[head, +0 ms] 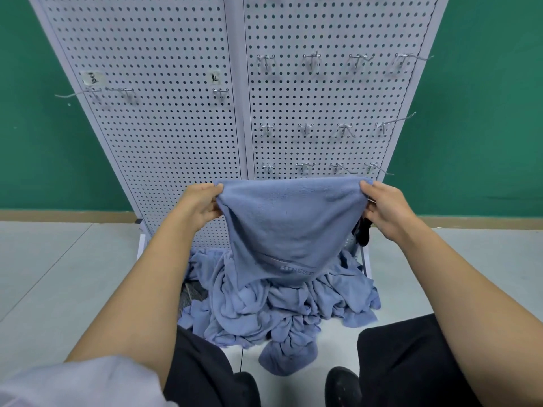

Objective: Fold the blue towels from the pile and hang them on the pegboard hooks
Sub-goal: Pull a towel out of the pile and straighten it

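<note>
A soft blue towel (289, 224) is held up, spread flat in front of the lower part of the pegboard. Its top edge is stretched straight between two hands and its body narrows downward to a lower end printed with the word "FITNESS". That end touches the pile of crumpled blue towels (264, 312) heaped on the floor at the foot of the board. The left hand (199, 205) pinches the towel's top left corner, with the thumb on the near face and the fingers (213, 214) curled behind the cloth. The right hand (385, 210) grasps the top right corner the same way, its fingers clenched on the fabric. A striped grey cloth (192, 292) shows at the left edge of the pile, and a dark item that cannot be identified (363, 230) sits behind the towel's right side. The white perforated metal pegboard (164, 127) stands upright just beyond, made of two panels. The right panel carries three rows of bare wire hooks (308, 167), and the lowest row is just above the towel's top edge. The left panel has a few hooks under two small paper labels (93, 77). Behind the board is a green wall (484, 113), and below it the pale tiled floor (58, 259). Nearest are black trousers (396, 362), black shoes (342, 386) and a white sleeve (73, 383).
</note>
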